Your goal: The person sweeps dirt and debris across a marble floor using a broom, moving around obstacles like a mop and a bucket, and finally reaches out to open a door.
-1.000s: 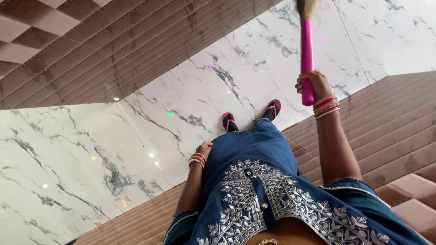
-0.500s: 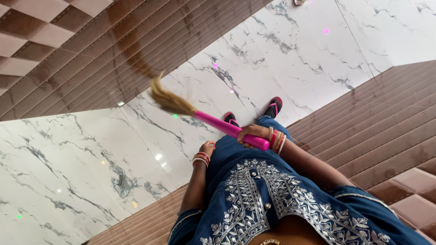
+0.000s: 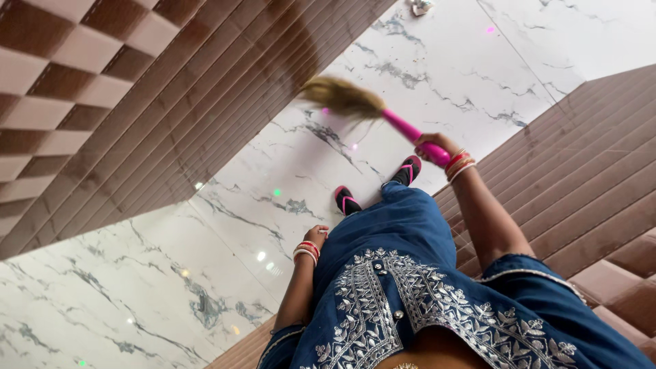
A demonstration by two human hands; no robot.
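Observation:
My right hand (image 3: 437,145) grips the pink handle of a grass broom (image 3: 400,125), its straw-coloured bristles (image 3: 342,99) blurred low over the white marble floor (image 3: 424,75), ahead and to the left of my feet. Red and gold bangles circle that wrist. My left hand (image 3: 316,236) hangs at my side against my blue embroidered dress (image 3: 403,273), fingers curled, holding nothing. My feet wear pink and black sandals (image 3: 345,200).
Brown ribbed tiled walls (image 3: 205,89) flank the marble strip on the left and on the right (image 3: 581,157). A small pale object (image 3: 419,7) lies on the floor at the top edge.
The broom swung from far ahead across to my left, and has now swept back to the right and forward. The left hand stayed at my side.

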